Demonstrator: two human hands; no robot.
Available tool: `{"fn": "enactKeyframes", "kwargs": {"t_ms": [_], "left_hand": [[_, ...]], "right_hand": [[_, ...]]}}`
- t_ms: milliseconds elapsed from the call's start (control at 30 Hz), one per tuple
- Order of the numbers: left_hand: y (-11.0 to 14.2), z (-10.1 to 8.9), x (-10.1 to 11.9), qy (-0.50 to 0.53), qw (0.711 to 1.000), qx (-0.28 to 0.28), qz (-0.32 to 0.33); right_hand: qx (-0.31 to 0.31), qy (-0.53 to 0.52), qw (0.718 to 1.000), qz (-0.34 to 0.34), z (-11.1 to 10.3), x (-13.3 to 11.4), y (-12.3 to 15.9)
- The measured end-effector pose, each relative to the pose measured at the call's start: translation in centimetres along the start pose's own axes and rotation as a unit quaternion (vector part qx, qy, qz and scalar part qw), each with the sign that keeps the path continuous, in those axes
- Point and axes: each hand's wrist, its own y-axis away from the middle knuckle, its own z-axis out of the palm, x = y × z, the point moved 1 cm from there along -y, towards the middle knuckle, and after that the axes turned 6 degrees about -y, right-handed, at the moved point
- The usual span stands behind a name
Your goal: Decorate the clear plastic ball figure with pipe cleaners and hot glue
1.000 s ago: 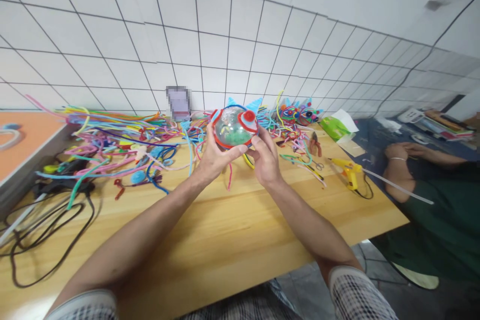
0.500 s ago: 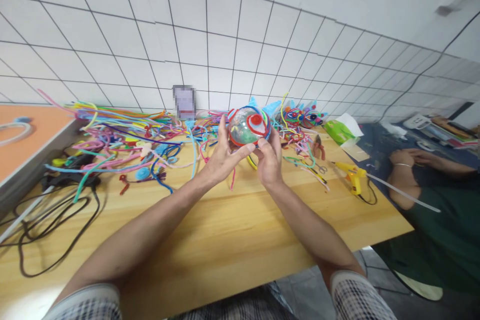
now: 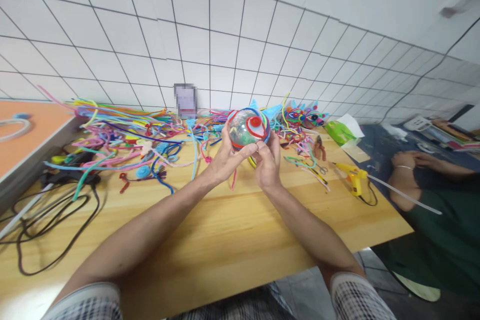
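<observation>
Between my two hands I hold a clear ball [image 3: 240, 131] trimmed with red, white and blue pipe cleaners, raised above the table. A red dot inside a white and red ring marks its right side. My left hand [image 3: 226, 157] cups the ball's left and lower edge, thumb along the bottom. My right hand [image 3: 268, 160] grips the lower right, its thumb close to the left thumb. Fingers behind the ball are hidden. Just beyond it stand light blue pointed shapes [image 3: 272, 111], partly covered by the ball.
Loose pipe cleaners [image 3: 127, 135] lie heaped along the wall. A yellow glue gun [image 3: 356, 178], pliers [image 3: 320, 149] and scissors [image 3: 322, 170] rest on the right of the wooden table [image 3: 210, 250]. Black cables [image 3: 56, 230] coil at left. Another person's hands [image 3: 408, 160] are at far right.
The ball has turned slightly in my hands, and the fingers of my left hand sit lower around its side. My right thumb has shifted a little along the bottom edge.
</observation>
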Motion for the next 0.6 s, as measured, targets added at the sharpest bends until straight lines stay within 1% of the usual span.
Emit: {"fn": "enactKeyframes", "kwargs": {"t_ms": [133, 300, 500, 600], "left_hand": [[0.3, -0.2, -0.2, -0.011, 1.0, -0.006, 0.002], [0.5, -0.5, -0.9, -0.04, 0.999, 0.011, -0.016], [0.2, -0.6, -1.7, -0.039, 0.999, 0.002, 0.02], [0.0, -0.6, -1.7, -0.04, 0.998, 0.009, 0.037]], "right_hand": [[0.001, 0.005, 1.0, -0.001, 0.1, 0.0, 0.0], [0.008, -0.005, 1.0, 0.027, 0.3, -0.3, -0.1], [0.01, -0.035, 0.998, 0.041, 0.2, -0.8, -0.8], [0.006, -0.04, 0.998, 0.053, 0.1, -1.0, -0.9]]}}
